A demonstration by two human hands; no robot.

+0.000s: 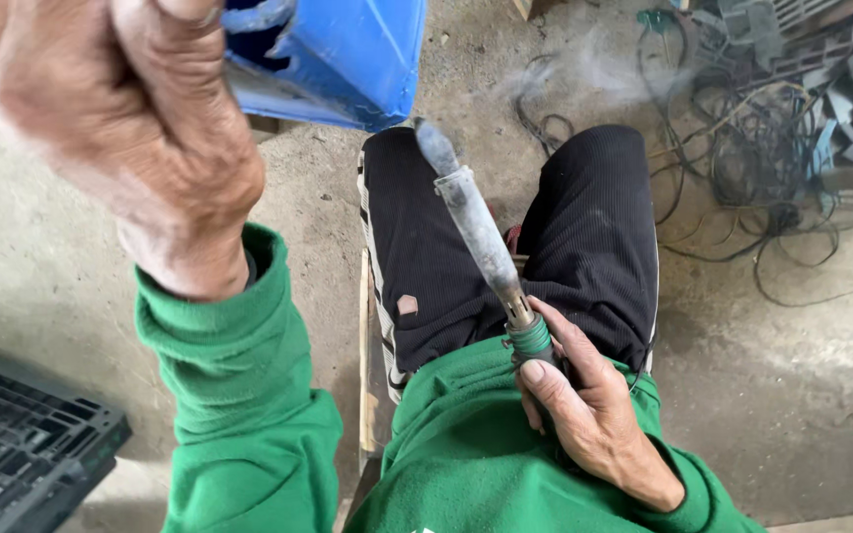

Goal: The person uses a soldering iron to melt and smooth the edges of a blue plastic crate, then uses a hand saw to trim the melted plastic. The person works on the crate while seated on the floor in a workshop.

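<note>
My left hand [120, 118] is raised close to the camera and grips a blue plastic piece [333, 54] by its edge. My right hand [575, 395] rests near my lap and holds a soldering iron [481, 232] by its green handle. Its grey, soot-stained barrel points up and to the left, and its tip meets the lower corner of the blue plastic. Thin smoke drifts above the tip. I sit with black trousers [594, 227] and green sleeves in view.
A black plastic crate [22, 454] lies at the lower left on the concrete floor. A tangle of dark cables [762, 148] and scrap parts fills the upper right. A wooden plank [367, 355] shows under my legs.
</note>
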